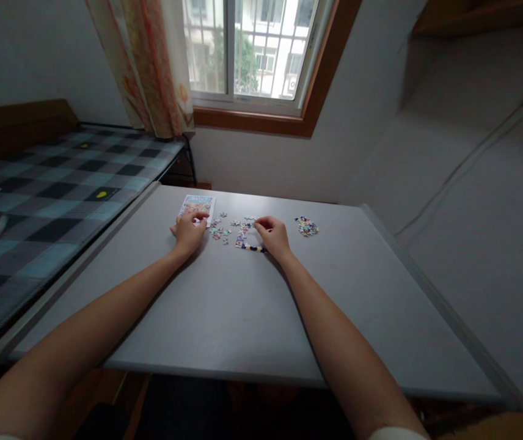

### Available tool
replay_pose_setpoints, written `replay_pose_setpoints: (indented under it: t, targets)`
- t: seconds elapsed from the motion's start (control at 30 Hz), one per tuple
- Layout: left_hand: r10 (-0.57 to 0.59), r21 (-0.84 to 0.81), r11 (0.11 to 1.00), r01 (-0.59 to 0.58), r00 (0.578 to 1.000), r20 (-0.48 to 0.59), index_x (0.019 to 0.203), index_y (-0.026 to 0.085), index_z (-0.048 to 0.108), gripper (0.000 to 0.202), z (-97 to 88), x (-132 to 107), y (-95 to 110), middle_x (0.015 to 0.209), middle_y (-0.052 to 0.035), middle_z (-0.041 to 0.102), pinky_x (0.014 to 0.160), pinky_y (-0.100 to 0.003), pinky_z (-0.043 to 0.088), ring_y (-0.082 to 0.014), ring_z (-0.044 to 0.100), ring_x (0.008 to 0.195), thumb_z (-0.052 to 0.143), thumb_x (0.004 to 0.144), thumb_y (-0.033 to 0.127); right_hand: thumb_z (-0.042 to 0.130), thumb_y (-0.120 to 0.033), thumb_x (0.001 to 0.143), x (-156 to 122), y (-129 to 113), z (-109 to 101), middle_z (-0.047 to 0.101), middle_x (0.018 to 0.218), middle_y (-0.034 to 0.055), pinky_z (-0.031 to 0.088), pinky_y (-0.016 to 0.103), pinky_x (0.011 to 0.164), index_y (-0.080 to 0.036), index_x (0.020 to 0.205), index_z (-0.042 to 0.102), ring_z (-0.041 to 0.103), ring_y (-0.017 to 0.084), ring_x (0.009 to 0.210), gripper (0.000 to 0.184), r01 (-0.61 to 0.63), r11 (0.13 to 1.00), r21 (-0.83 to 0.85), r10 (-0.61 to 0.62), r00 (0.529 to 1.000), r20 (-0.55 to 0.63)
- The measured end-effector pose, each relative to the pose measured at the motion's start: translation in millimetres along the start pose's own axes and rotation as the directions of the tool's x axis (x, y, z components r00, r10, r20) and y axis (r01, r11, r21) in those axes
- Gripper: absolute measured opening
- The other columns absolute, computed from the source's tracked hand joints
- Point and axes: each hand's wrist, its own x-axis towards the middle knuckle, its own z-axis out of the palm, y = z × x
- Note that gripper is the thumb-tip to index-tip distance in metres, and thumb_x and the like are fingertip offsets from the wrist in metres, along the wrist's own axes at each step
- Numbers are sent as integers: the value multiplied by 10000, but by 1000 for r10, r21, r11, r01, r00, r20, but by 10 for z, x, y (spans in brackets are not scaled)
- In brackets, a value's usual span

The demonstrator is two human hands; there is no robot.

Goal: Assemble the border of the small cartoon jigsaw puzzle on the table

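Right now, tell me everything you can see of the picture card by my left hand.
The picture card looks papery: rectangular, pale-edged, blue above, orange below, details too small to read. It lies flat, picture up, on the pale table, beside loose puzzle pieces. The left hand hides part of its near end; contact is unclear.

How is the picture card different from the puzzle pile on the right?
The card is one flat rectangle; the pile is many small pieces. The left hand partly hides the card; the pile, right of the right hand, is uncovered. Both are colourful and lie on the table.
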Motion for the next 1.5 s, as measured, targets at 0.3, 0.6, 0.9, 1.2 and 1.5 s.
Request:
replay_pose_setpoints:
  t: [0.3, 0.6, 0.9, 1.2, 1.5]
  targets:
    - [196, 232, 948, -218, 974, 113, 1094, 290, 716, 331, 45, -89, 20, 1213, -114, 588, 943, -557, 319, -387, 447, 1149, 614, 796, 391, 606, -263, 741, -2, 19, 17, 701, 755, 45, 472, 295, 713, -173, 735, 676, 587, 158, 693, 115, 0, 1000, -13, 0, 1000, 11]
    - [325, 224, 897, -382, 911, 253, 1058, 279, 716, 290, 28, -166, 65, 1230, -99, 629, 1036, -617, 189, -382, 388, 1262, 567, 851, 417, 599, -283, 734, -5, 34, 13, 704, 756, 38, 475, 292, 692, -182, 733, 665, 578, 151, 672, 121, 0, 1000, -8, 0, 1000, 19]
    - [370, 191, 876, -443, 872, 322, 1077, 304, 697, 316, 51, -171, 56, 1261, -69, 647, 1061, -569, 159, -354, 376, 1312, 528, 884, 489, 598, -331, 739, 3, 71, 33, 705, 759, 45, 481, 300, 691, -186, 735, 667, 579, 156, 668, 161, 4, 1000, -5, -4, 1000, 17]
    - [523, 31, 750, -661, 621, 584, 1451, 324, 409, 549, -24, -188, 135, 1497, -50, 440, 1132, -488, 96, -283, 259, 1431, 444, 936, 508, 593, -300, 734, -6, 35, 28, 708, 758, 46, 482, 291, 676, -183, 729, 668, 588, 154, 662, 140, 8, 1000, -7, -8, 1000, 28]
    - [501, 50, 786, -617, 682, 533, 1360, 305, 520, 467, -46, -217, 171, 1371, -64, 575, 1113, -490, 142, -289, 383, 1343, 488, 923, 467, 602, -327, 742, 4, 57, 36, 710, 762, 42, 486, 300, 687, -187, 739, 667, 589, 156, 665, 154, 25, 1000, -19, -24, 999, 26]
